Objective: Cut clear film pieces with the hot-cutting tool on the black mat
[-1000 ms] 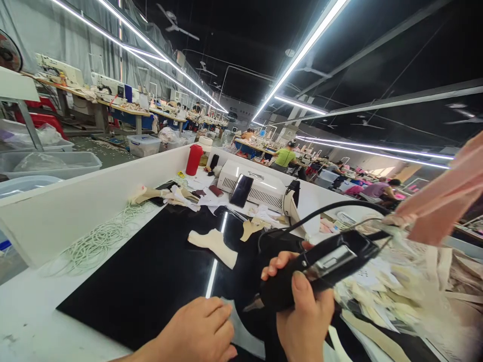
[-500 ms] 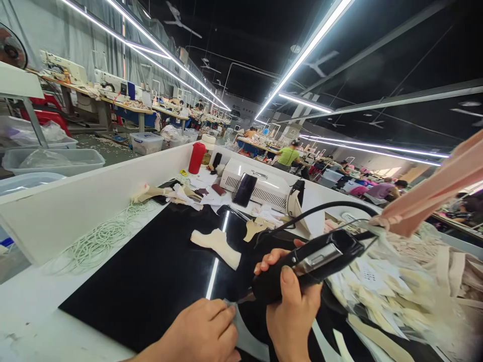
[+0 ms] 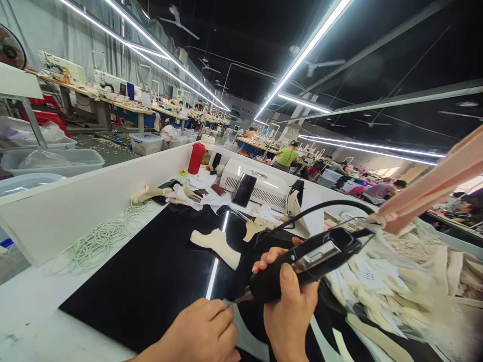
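My right hand (image 3: 290, 311) is wrapped round a black corded hand tool (image 3: 309, 264) with a bare metal plate on its side. The tool slants down to the left, and its narrow tip ends close to the fingers of my left hand (image 3: 204, 332). That left hand is closed in a pinch at the edge of a thin pale grey sheet piece (image 3: 249, 334) lying on the glossy black board (image 3: 151, 281). A cream, forked fabric piece (image 3: 217, 244) lies on the board beyond my hands. The pinching fingertips are partly hidden.
Pale offcuts (image 3: 381, 296) are heaped at the right, and a pink cloth strip (image 3: 430, 186) is tied to the tool's cord end. Light green cord (image 3: 101, 241) lies along the white side wall (image 3: 94, 201). A phone (image 3: 244, 190) leans on a white vented box (image 3: 271, 188).
My right hand has shifted slightly left with the tool, bringing its tip nearer my left fingers. My left hand has hardly moved.
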### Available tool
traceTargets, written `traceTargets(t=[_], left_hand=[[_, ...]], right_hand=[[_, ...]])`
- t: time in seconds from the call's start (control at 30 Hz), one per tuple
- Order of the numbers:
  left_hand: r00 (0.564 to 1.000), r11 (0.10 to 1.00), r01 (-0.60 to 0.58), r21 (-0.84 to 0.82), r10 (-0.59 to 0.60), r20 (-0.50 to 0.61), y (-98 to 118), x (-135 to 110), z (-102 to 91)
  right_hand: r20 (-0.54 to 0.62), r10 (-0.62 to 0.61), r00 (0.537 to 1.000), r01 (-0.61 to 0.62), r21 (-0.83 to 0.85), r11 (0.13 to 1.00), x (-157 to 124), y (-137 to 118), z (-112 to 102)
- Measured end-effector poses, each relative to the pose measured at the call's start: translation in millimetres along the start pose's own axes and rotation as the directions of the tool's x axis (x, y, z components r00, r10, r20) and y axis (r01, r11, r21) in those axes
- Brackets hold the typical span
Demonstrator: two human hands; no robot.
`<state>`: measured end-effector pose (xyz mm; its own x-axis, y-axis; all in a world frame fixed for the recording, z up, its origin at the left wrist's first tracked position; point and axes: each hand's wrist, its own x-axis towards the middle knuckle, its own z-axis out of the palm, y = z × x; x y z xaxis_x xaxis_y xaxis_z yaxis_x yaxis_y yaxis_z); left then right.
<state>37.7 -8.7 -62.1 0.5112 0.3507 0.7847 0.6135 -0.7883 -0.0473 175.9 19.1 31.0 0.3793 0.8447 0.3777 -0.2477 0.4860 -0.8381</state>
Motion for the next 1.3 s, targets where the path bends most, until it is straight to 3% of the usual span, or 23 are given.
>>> traceTargets(t=[0.53,0.83,1.1,1.3], left_hand=[[0.997,1.000,-0.007,0.018,0.006,0.073,0.2,-8.5,4.2],[0.999,1.000,0.016,0.005,-0.016,0.044,1.0,-9.8,8.5],[0.994,1.000,0.024,-0.016,-0.022,0.107,4.0,-3.8,-5.3],[0.994,1.000,0.027,-0.008,-0.026,0.105,7.9,-2.7,-11.7]], right_hand=[[0.042,0.012,0.999,-0.012,0.005,1.000,-3.7,6.0,6.4],[0.073,0.036,0.997,-0.035,-0.007,0.999,-5.8,10.1,8.1],[0.057,-0.092,0.994,0.102,-0.220,0.970,2.5,-15.8,-19.0],[-0.012,-0.114,0.993,0.111,-0.171,0.979,-1.9,-31.4,-44.6]])
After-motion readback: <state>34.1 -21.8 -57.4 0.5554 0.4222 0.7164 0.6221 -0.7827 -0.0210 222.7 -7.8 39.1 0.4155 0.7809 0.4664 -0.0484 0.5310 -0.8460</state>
